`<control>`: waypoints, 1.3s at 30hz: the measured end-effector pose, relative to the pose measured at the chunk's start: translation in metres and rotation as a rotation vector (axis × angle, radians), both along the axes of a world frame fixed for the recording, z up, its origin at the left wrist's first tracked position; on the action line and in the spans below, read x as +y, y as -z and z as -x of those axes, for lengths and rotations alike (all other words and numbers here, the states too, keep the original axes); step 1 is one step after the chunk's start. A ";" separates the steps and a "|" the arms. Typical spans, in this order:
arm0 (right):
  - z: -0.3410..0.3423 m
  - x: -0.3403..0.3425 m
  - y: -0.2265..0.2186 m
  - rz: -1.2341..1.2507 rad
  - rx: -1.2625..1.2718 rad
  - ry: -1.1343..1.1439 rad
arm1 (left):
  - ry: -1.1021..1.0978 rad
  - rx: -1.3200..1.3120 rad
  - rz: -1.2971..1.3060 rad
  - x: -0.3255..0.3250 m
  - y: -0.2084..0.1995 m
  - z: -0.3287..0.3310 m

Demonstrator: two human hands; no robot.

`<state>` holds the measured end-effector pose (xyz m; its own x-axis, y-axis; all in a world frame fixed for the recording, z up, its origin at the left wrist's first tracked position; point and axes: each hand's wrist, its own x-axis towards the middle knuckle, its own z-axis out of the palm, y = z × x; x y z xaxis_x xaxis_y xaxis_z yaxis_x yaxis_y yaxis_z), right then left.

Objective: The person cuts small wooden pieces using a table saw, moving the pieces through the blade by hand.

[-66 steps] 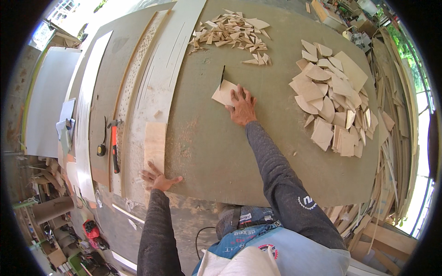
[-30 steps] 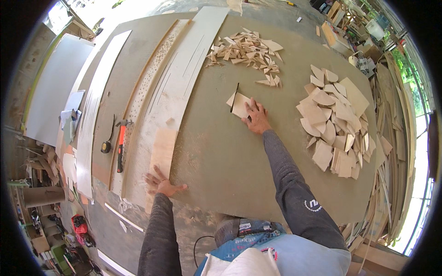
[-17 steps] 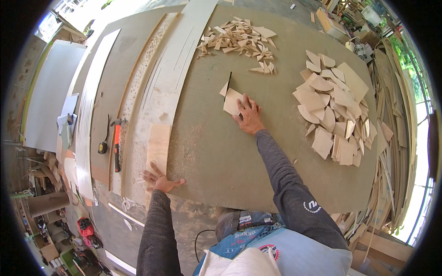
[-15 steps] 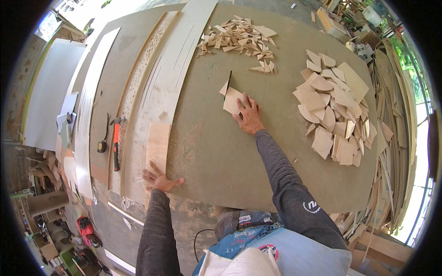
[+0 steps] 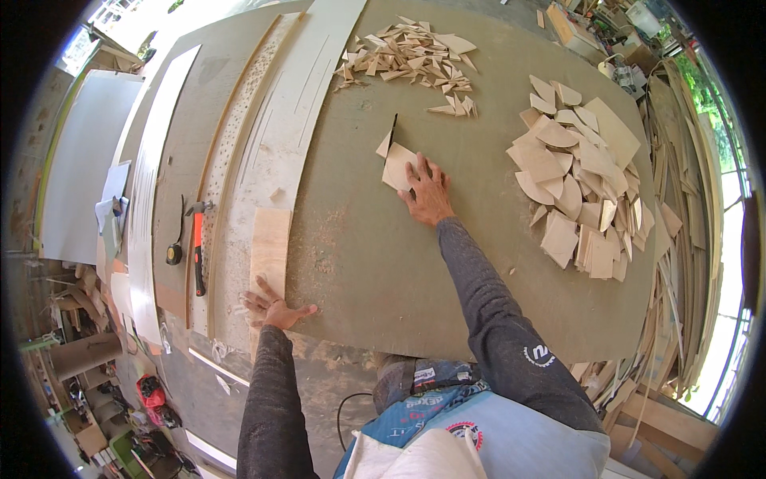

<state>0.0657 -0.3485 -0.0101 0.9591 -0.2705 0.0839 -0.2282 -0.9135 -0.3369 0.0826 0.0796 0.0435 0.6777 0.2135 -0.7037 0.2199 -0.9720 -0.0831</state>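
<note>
On the large brown tabletop [image 5: 359, 239], my right hand [image 5: 429, 195] presses its bent fingers on a small, thin piece of pale wood [image 5: 398, 169]. A thin dark blade [image 5: 393, 132] stands up from the tabletop at the far left edge of that piece. Across the blade, a smaller pale wooden corner [image 5: 384, 142] shows; whether it is joined to the piece cannot be told. My left hand [image 5: 278, 307] lies with spread fingers on the near end of a pale wooden board [image 5: 271, 247], its thumb pointing right.
A heap of small pointed offcuts [image 5: 415, 56] lies at the far side. Many curved and squarish wood pieces [image 5: 578, 172] are piled at right. A hammer [image 5: 199, 247] and a tape measure [image 5: 174, 254] lie at left beside long white strips [image 5: 163, 160]. Sawdust [image 5: 319, 255] covers the middle.
The whole view has shifted slightly. My right hand and the wood piece have hardly moved against the blade, and my left hand stays on the board.
</note>
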 end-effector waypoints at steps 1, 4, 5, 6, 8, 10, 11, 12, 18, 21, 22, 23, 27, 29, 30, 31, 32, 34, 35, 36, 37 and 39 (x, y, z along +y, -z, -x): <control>-0.001 0.000 -0.001 -0.002 0.005 0.005 | 0.000 -0.004 0.005 0.000 0.000 0.000; -0.005 -0.002 -0.001 -0.002 0.016 0.016 | 0.000 -0.001 0.000 0.000 0.001 -0.001; -0.006 -0.002 0.001 0.002 0.018 0.019 | 0.001 -0.001 0.002 0.000 0.002 -0.002; -0.006 -0.003 0.003 0.007 0.019 0.021 | 0.001 -0.001 0.004 0.000 0.004 -0.002; -0.006 -0.003 -0.001 -0.014 0.044 0.017 | -0.001 -0.007 0.005 0.001 0.004 -0.002; -0.003 -0.001 -0.003 -0.026 0.052 0.008 | -0.003 -0.019 0.005 0.002 0.005 0.000; 0.000 0.001 -0.003 -0.027 0.048 0.001 | -0.004 -0.024 0.011 0.002 0.005 0.000; 0.001 0.003 -0.003 -0.029 0.045 -0.006 | -0.005 -0.029 0.017 0.003 0.004 0.000; -0.003 0.005 0.000 -0.036 0.032 0.052 | -0.020 -0.019 0.030 0.000 0.002 0.000; -0.006 0.004 -0.005 -0.040 0.050 0.052 | -0.024 -0.017 0.026 0.000 0.002 0.000; -0.007 0.004 -0.007 -0.045 0.055 0.047 | -0.026 -0.016 0.026 0.000 0.002 0.000; -0.007 0.004 -0.010 -0.050 0.060 0.043 | -0.021 -0.016 0.020 0.000 0.001 -0.001; 0.000 0.006 0.002 -0.017 0.030 0.036 | -0.003 -0.016 0.009 -0.002 0.000 -0.001; 0.001 0.010 -0.002 -0.030 0.008 0.042 | -0.005 -0.018 0.009 -0.001 -0.001 0.000; 0.001 0.012 -0.003 -0.037 -0.002 0.045 | -0.005 -0.021 0.010 0.000 -0.001 0.000; 0.001 0.012 -0.005 -0.044 -0.001 0.049 | -0.002 -0.023 0.012 0.000 -0.001 0.001; -0.001 0.011 -0.006 -0.050 0.001 0.053 | -0.002 -0.022 0.013 0.001 0.000 0.001; -0.004 0.010 -0.006 -0.052 0.019 0.061 | -0.004 -0.022 0.018 0.001 0.001 0.001; -0.006 0.010 -0.005 -0.047 0.035 0.065 | -0.007 -0.020 0.016 0.002 0.002 0.000; -0.006 0.010 -0.005 -0.043 0.052 0.069 | -0.010 -0.018 0.015 0.002 0.003 0.000; -0.006 0.010 -0.004 -0.041 0.047 0.070 | -0.012 -0.016 0.014 0.002 0.004 -0.001; -0.006 0.009 -0.003 -0.037 0.036 0.072 | -0.012 -0.020 0.022 0.002 0.004 -0.001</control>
<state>0.0717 -0.3392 -0.0070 0.9392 -0.3412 0.0382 -0.3055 -0.8814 -0.3604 0.0836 0.0814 0.0391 0.6893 0.2057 -0.6946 0.2325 -0.9709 -0.0568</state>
